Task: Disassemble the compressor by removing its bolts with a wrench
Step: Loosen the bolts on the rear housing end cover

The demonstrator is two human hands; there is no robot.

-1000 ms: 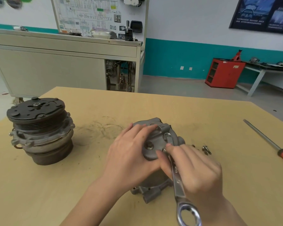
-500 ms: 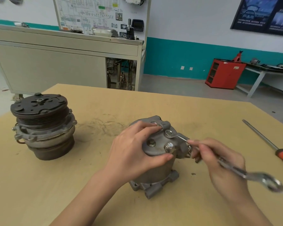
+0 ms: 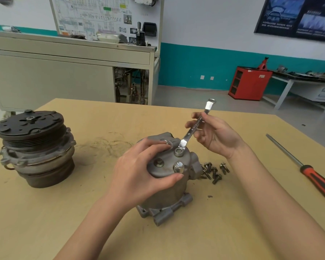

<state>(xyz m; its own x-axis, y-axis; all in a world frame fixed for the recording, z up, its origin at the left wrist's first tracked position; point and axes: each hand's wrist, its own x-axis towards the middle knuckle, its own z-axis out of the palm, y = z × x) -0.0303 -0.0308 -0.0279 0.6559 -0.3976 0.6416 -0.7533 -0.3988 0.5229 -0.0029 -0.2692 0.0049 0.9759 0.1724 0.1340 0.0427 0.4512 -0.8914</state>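
Two hands work at one compressor (image 3: 169, 194), which stands upright near the middle of the tabletop (image 3: 45, 222). The left hand (image 3: 139, 171) grips its top, fingers curved across the cap and thumb pressed to the near side. Three fasteners (image 3: 159, 163) show on that top face. The lower end of one wrench (image 3: 192, 131) sits at the farthest of the three, and the shaft slants up and away. The right hand (image 3: 214, 136) pinches the shaft between thumb and fingers, held above the tabletop. Just right of the compressor lies a heap of loose bolts (image 3: 214, 171), about six; they overlap too much for an exact count. One orange-handled screwdriver (image 3: 308, 171) lies toward the right edge. One pulley unit (image 3: 34, 147) stands near the left edge.
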